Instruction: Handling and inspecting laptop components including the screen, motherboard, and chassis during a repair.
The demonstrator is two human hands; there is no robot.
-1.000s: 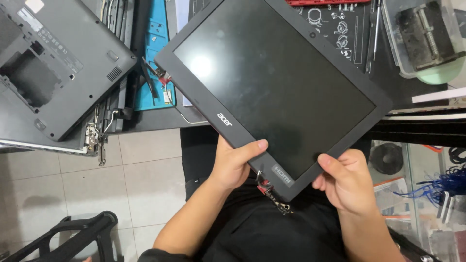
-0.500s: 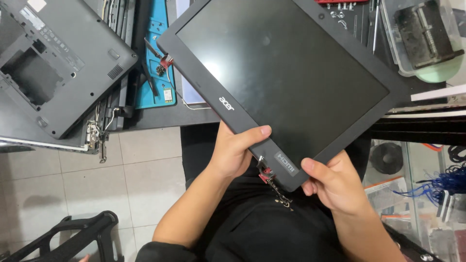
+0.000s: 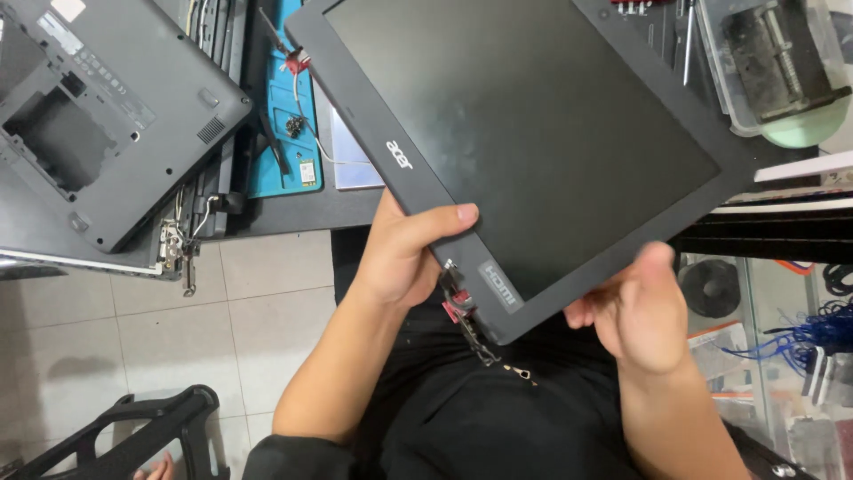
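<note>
Detached laptop display panel (image 3: 533,151) being held in two bare hands above the lap, at the near edge of the workbench (image 3: 293,213).

Going left to right: one laptop base chassis (image 3: 98,116) is lying underside-up well left of the grip; one blue mat (image 3: 293,133) is sitting just beyond the left hand (image 3: 404,253), which is closing thumb over the panel's lower bezel beside the hinge corner; one hinge bracket with cable (image 3: 475,333) is dangling between the two hands; the right hand (image 3: 635,316) is cupping the adjacent edge from beneath, its fingers hidden. The single panel is judged light, thin, stiff and fragile, with a smooth glass face; hold is best taken on the bezel edges only. One clear plastic container (image 3: 782,71) is standing beyond the right hand.
</note>
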